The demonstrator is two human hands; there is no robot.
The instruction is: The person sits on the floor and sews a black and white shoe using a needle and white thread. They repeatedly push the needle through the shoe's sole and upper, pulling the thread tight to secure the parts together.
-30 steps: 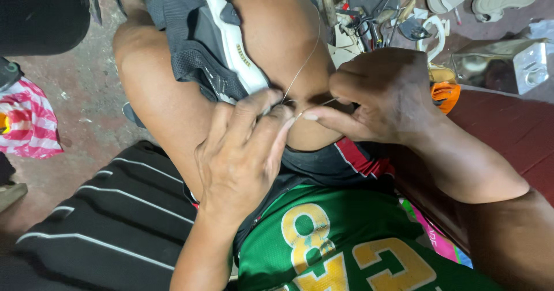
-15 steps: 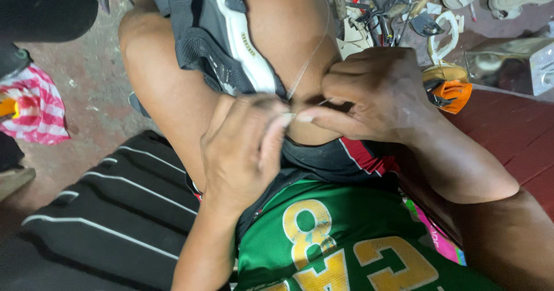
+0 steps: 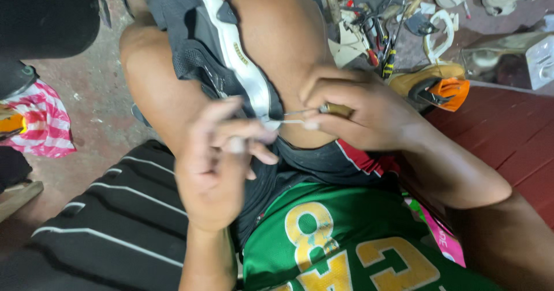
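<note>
Right hand [image 3: 369, 115] pinches wooden-handled awl [image 3: 336, 110], tip at white sole edge of black shoe [image 3: 231, 54] clamped between your knees. Left hand [image 3: 222, 158] pinches thread [image 3: 288, 121]. Mid-stitch; next pull likely needs steady tension.

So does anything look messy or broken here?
Yes, a bit. Tools and scraps lie scattered on the floor past the knee, beside an orange-and-tan shoe tipped on its side. The black-and-white shoe wedged between the legs is being worked on: right hand pushes a wooden-handled tool into it.

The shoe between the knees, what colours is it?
Dark grey mesh shoe with a white strip, seen in the head view.
</note>
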